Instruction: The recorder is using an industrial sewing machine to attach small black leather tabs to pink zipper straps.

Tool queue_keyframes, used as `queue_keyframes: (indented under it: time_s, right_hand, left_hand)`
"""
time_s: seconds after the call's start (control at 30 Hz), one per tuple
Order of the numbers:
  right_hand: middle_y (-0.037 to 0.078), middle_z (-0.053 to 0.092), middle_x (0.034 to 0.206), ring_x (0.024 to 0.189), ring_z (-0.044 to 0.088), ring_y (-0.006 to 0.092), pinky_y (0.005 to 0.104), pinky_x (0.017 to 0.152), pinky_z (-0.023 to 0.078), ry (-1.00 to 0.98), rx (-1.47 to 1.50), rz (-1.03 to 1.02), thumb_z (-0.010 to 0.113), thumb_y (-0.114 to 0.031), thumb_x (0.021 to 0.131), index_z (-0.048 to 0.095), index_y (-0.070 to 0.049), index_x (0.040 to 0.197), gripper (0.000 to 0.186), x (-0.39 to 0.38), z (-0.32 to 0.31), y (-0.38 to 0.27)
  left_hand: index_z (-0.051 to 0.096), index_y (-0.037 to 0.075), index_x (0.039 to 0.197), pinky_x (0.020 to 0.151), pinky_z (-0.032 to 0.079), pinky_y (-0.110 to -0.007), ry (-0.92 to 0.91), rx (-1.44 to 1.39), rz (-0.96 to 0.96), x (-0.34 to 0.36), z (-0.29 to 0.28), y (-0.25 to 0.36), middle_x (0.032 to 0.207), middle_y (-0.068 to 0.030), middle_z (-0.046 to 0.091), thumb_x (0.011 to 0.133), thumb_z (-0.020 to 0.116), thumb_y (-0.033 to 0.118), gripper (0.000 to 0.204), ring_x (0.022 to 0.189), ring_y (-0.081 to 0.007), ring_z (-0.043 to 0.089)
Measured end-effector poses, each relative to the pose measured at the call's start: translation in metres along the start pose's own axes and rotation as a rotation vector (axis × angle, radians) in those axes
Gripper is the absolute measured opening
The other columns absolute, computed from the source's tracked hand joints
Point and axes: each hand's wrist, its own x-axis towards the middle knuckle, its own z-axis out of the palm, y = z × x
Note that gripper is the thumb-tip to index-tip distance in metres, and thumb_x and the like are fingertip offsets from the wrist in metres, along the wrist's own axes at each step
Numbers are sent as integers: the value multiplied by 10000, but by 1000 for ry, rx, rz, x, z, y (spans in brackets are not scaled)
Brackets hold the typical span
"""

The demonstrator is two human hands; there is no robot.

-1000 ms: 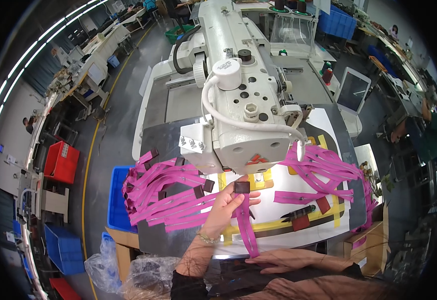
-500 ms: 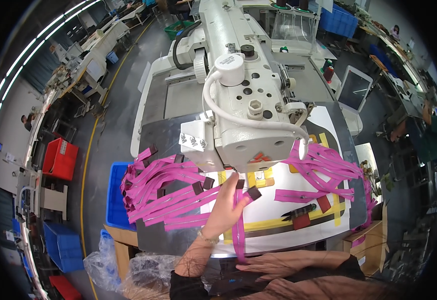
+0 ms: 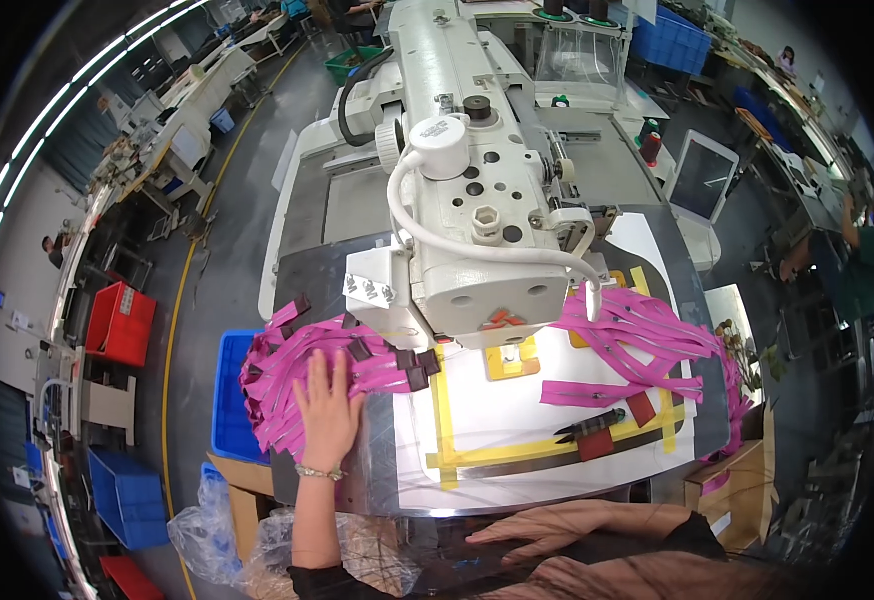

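Note:
My left hand lies flat with its fingers stretched over a heap of pink zipper strips on the left of the machine table. Dark end tabs on these strips bunch at the heap's right side, by the sewing head. Low in front of the table's near edge, my right hand stays with its fingers extended and nothing visible in them. A large white sewing machine stands over the table. Under its head sits a yellow-framed plate.
More pink zipper strips lie at the right, some hanging over the edge. Black snips rest on the yellow-taped white sheet. A blue bin stands at left, a cardboard box at right, and clear plastic at lower left.
My left hand has moved left from the middle with a zipper strip, and no strip lies in the middle now. The left strips are more bunched together. My right hand has hardly moved.

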Motion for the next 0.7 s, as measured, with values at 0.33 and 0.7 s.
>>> queue_keyframes:
  time_s: [0.33, 0.7]
  right_hand:
    - [35, 565, 739, 644, 564, 231, 351, 589, 442, 771, -760, -47, 689, -148, 811, 631, -98, 995, 200, -50, 4, 18]
    - [152, 531, 988, 889, 530, 347, 406, 767, 423, 1500, -1171, 609, 786, -195, 686, 582, -5, 1061, 467, -127, -20, 10]
  left_hand:
    - [527, 152, 1309, 987, 308, -452, 308, 249, 91, 0, -28, 84, 1276, -51, 545, 838, 599, 206, 480, 1229, -230, 455]
    - [620, 136, 1185, 923, 332, -397, 325, -103, 445, 15, -19, 147, 1109, -7, 630, 811, 675, 219, 387, 1078, -187, 547]
